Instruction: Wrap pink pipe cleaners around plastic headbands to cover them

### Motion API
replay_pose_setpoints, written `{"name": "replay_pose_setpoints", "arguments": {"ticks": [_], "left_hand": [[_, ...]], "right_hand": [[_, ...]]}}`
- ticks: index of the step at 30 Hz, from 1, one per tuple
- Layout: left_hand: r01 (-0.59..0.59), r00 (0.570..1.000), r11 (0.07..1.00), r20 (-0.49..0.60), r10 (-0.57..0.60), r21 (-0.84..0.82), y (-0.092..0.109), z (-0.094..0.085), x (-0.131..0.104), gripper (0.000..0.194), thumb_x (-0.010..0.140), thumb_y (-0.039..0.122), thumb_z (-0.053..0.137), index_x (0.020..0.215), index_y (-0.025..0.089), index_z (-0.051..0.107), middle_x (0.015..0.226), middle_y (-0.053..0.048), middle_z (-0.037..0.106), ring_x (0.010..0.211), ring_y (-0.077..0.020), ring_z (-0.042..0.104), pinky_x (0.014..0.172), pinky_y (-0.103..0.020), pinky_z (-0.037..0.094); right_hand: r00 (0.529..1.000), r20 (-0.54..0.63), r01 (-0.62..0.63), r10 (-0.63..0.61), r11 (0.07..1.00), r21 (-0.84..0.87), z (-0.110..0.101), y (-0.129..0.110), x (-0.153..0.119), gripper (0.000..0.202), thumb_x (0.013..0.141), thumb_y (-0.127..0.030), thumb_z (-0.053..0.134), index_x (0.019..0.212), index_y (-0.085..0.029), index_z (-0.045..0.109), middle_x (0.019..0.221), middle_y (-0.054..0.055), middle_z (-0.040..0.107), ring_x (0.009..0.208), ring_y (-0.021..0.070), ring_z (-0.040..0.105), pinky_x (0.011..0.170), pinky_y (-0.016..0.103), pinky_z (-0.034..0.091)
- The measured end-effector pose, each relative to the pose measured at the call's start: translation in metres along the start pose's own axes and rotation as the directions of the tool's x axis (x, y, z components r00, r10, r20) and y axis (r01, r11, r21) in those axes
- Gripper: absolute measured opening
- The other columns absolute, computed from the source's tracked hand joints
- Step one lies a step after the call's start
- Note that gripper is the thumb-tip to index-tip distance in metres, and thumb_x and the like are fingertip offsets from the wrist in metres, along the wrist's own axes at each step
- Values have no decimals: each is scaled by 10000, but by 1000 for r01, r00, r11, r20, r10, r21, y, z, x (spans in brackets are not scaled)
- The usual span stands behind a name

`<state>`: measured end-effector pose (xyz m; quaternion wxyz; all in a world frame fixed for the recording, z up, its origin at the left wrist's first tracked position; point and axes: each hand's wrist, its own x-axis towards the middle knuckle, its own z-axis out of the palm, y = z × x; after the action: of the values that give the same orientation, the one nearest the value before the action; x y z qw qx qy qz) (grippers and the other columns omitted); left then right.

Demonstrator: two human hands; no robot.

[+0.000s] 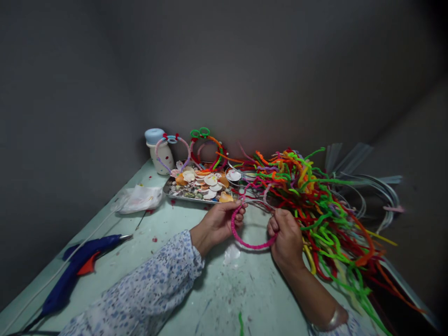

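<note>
A ring-shaped hoop [252,246] is held upright above the table, its lower part wrapped in bright pink pipe cleaner and its upper part bare and pale. My left hand [221,223] pinches its left side, thumb and forefinger near the top end of the pink wrap. My right hand [287,238] has its fingers curled closed on the right side, where the pink covering ends. Between the hands the lower pink curve shows fully. Some of the right fingertips are hidden behind the hand.
Beyond the hands are a metal tray [191,200] of shells, finished hoops [174,154] and a blue-lidded bottle [159,151]. Pipe cleaners [315,200] are heaped at right beside clear hoops [388,200]. A blue glue gun [75,270] and plastic bag [142,199] lie left on the table [224,289].
</note>
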<state>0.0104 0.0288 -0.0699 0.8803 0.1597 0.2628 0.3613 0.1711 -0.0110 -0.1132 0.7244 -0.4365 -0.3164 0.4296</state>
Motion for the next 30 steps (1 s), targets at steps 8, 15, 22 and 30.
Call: {"name": "replay_pose_setpoints", "arguments": {"ticks": [8,15,22,30], "left_hand": [[-119,990,991,-73,123,59,-4,3,2,83,850,74,529,800,77,596,590,8,526,435,-30,462,448,-131,395],[-221,970,965,-76,233,139,-8,1,3,35,813,88,596,780,81,608,617,-1,555,466,-30,490,460,-119,397],[-318,945,878,47,323,358,-4,3,-2,114,737,211,665,769,110,622,665,-1,557,483,-39,446,434,-150,318],[-218,976,630,174,131,746,27,13,-21,62,682,188,613,687,137,648,547,23,495,440,-56,329,425,-208,172]], "right_hand": [[1000,-9,10,-10,1000,-27,1,-1,0,288,809,-447,649,735,-215,495,552,-90,348,456,73,321,403,185,265],[1000,-21,-14,14,1000,7,1,-1,0,276,802,-413,661,715,-211,494,523,-97,357,442,66,320,403,180,258],[1000,-10,-2,2,1000,5,-2,0,0,205,797,-378,626,718,-214,530,505,-81,433,451,89,414,442,199,343],[997,68,44,-43,999,-13,-1,-5,-1,304,833,-450,565,763,-197,717,760,35,674,717,163,605,690,294,476]]}}
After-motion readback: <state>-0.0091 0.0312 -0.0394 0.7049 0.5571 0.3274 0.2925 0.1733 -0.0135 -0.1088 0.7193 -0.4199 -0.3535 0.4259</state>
